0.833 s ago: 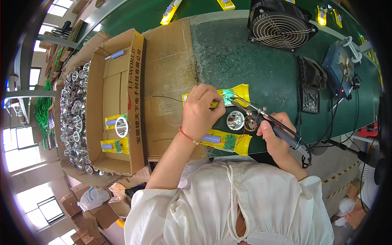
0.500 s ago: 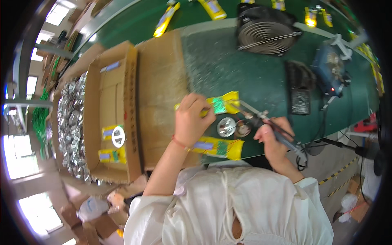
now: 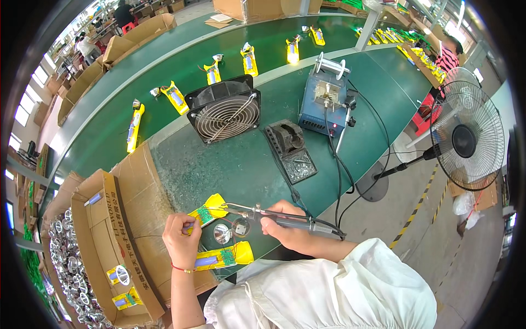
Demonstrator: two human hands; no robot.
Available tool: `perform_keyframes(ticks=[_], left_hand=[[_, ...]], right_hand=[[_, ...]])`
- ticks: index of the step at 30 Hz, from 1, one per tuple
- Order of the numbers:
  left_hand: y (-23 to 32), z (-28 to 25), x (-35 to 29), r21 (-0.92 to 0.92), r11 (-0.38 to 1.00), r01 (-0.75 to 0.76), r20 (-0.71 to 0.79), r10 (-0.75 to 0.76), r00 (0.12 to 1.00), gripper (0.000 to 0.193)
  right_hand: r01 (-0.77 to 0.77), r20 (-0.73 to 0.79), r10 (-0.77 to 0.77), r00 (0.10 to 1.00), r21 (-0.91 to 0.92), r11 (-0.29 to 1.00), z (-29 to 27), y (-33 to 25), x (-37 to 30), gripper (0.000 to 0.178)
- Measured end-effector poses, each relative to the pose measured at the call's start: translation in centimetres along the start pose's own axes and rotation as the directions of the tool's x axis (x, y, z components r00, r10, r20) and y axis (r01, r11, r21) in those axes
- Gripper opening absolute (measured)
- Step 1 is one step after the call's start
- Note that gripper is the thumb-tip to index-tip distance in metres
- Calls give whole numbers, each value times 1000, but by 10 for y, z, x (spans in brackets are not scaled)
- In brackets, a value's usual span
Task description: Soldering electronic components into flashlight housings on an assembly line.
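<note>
currently — my right hand [image 3: 285, 227] closed round soldering iron [image 3: 300, 223], tip near green board [image 3: 204, 214] | my left hand [image 3: 181, 240] curled at upper yellow casing [image 3: 217, 200], can't tell its hold | casing on green table [image 3: 219, 167] — just beyond silver reflector cup [image 3: 222, 234]

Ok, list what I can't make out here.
Head view:
Part of the upper yellow casing: behind the left hand.
Whether the soldering iron touches the green board: too small to tell.
Metal bits in the black tray: too small to count.
Reflector pile, lower end: cut off by bottom edge.
</note>
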State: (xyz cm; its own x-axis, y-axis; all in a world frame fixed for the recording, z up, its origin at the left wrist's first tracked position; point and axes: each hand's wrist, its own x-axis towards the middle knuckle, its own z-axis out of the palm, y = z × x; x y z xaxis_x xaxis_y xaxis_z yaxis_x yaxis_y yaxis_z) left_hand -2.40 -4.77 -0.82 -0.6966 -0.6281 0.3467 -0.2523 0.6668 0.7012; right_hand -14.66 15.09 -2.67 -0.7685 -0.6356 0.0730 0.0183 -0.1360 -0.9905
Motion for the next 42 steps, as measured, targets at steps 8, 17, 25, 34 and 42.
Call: perform_keyframes(ticks=[8, 17, 25, 34, 42], left_hand=[[-27, -40, -25, -15, 927, 375, -282, -363, 888, 17], [-7, -31, -7, 256, 938, -234, -67, 259, 964, 15], [-13, -31, 1, 236, 957, -171, -43, 186, 982, 6], [-11, -22, -3, 212, 963, -167, 99, 149, 984, 5], [-14, -13, -4, 186, 973, -137, 87, 122, 989, 5]], right_hand=[[-15, 29, 17, 999, -60, 998, -5, -4, -2, 13], [120, 90, -113, 989, -76, 990, 5, 5, -1, 13], [64, 114, -53, 992, -95, 993, 8, -4, 3, 16], [31, 110, -21, 994, -94, 995, 19, 0, 7, 16], [-31, 111, 38, 993, -65, 997, 22, -1, 13, 15]])
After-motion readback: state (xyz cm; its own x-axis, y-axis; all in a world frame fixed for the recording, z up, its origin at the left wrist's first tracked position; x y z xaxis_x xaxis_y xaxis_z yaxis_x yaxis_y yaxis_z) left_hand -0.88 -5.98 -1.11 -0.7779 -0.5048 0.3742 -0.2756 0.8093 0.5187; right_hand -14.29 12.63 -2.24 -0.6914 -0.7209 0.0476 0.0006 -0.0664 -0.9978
